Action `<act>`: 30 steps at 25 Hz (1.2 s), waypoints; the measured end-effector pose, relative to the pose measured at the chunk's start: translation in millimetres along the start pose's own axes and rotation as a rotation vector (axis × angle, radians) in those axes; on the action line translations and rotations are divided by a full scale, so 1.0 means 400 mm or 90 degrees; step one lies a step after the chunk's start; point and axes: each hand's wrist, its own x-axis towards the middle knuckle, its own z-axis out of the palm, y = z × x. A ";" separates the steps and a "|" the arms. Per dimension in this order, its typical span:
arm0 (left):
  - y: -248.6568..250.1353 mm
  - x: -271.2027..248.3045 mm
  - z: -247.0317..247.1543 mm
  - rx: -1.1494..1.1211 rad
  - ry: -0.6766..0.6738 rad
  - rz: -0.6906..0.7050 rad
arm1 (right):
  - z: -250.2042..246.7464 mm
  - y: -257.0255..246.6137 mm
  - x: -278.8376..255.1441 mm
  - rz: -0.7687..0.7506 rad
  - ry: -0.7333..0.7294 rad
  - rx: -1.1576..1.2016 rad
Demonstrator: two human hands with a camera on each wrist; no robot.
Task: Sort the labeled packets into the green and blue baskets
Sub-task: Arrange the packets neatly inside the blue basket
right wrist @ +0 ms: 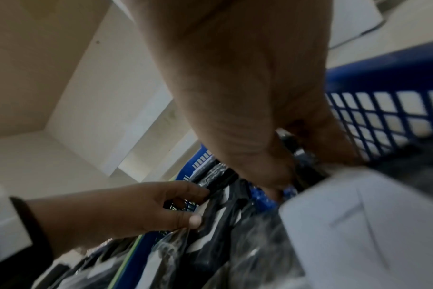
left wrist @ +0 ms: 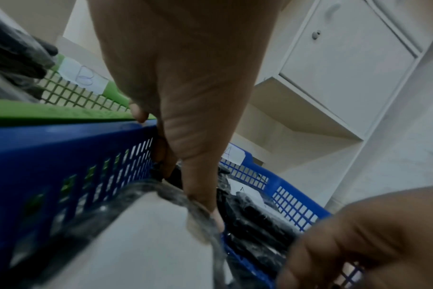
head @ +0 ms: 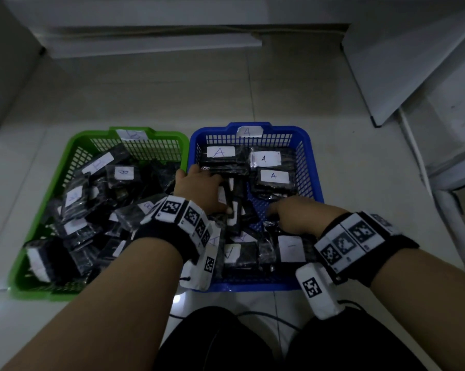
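Side by side on the floor stand the green basket [head: 65, 156], tagged B, and the blue basket [head: 314, 156], tagged A. Both hold several black packets with white labels. My left hand [head: 224, 196] reaches into the middle of the blue basket and pinches a black packet [head: 235, 210] standing on edge, thumb against fingers. The right wrist view shows that left hand [right wrist: 185, 207] pinching the packet [right wrist: 220, 180]. My right hand [head: 282, 210] is just to its right, with fingers curled down round another packet [right wrist: 297, 148]. Its fingertips are hidden among the packets.
White cabinets [head: 413, 62] stand to the right and along the back. The floor [head: 172, 97] is pale tile. My dark-clad knees [head: 212, 344] and a cable [head: 266, 314] lie just in front of the baskets. A labelled packet [head: 291, 249] lies at the blue basket's near end.
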 end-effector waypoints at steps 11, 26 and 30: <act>-0.014 -0.006 -0.003 -0.051 -0.021 0.068 | -0.051 -0.127 0.075 0.058 0.041 0.349; -0.064 0.008 0.027 -0.176 0.114 0.167 | -0.049 -0.147 0.059 0.070 0.083 0.989; -0.066 0.015 0.031 -0.170 0.190 0.122 | -0.036 -0.135 0.063 -0.031 0.057 0.946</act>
